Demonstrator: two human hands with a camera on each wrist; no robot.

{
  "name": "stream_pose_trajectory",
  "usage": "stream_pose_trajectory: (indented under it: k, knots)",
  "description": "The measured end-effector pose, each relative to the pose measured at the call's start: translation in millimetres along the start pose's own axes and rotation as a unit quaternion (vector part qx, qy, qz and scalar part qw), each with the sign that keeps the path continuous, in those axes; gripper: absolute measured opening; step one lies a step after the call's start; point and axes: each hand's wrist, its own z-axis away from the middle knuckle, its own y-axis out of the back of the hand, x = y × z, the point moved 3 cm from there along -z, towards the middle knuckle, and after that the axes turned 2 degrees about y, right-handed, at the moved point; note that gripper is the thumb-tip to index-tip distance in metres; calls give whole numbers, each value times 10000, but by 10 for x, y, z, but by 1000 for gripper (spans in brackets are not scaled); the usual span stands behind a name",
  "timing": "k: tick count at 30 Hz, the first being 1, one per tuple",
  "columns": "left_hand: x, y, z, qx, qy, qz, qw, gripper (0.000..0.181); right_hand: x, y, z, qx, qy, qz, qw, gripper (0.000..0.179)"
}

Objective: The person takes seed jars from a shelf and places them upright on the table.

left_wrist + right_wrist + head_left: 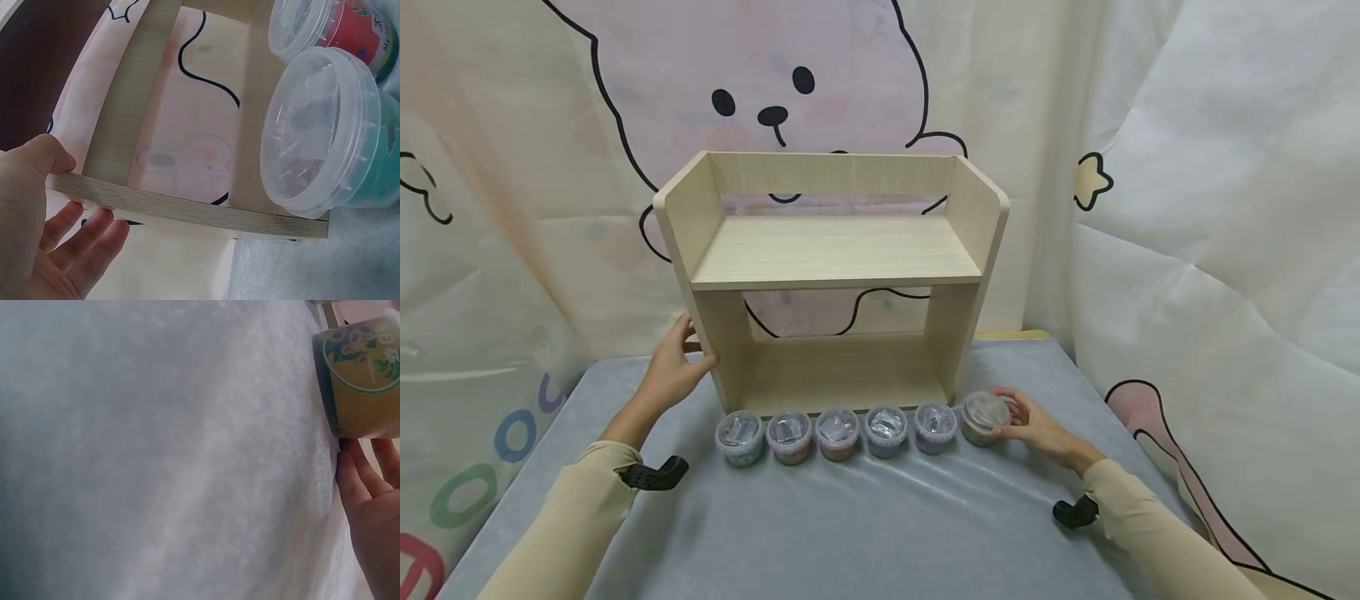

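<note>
A pale wooden two-tier shelf [835,250] stands on the table, its upper and lower boards bare. At its left side panel, my left hand [673,367] grips the edge, thumb at the front and fingers round the outer face; the left wrist view shows the panel edge [187,206] between them. Before the shelf runs a row of several small lidded plastic tubs [838,433]. My right hand [1037,429] holds the rightmost tub [985,417] from its right side, thumb in front. In the right wrist view this tub [362,381] has a yellow flowered label.
A grey cloth [820,533] covers the table. Behind it and at both sides hang printed curtains [1187,208]. Close by the left hand's camera are a teal tub [312,131] and a red-labelled tub [356,37].
</note>
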Motion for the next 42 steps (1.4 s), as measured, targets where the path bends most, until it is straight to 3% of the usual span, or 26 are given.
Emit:
stream_pose_trajectory:
  k: [16,31,35,38,42]
  knots:
    - [-41,-20,13,79,-93,132,9998,75,-76,46,16,-386,-155,-18,9991,72]
    - [-33,-72,118,328,-417,338,9980,73,-149,27,35,261,4,715,9971,56]
    - [-27,-86,173,291,-469,438,9975,74,-147,41,44,505,326,735,9955,51]
    - [-27,-84,217,267,-417,428,9979,73,-177,60,40,877,681,854,9901,46]
    - [-17,-53,276,256,-295,315,9987,70,-258,72,25,1237,855,1190,9814,43]
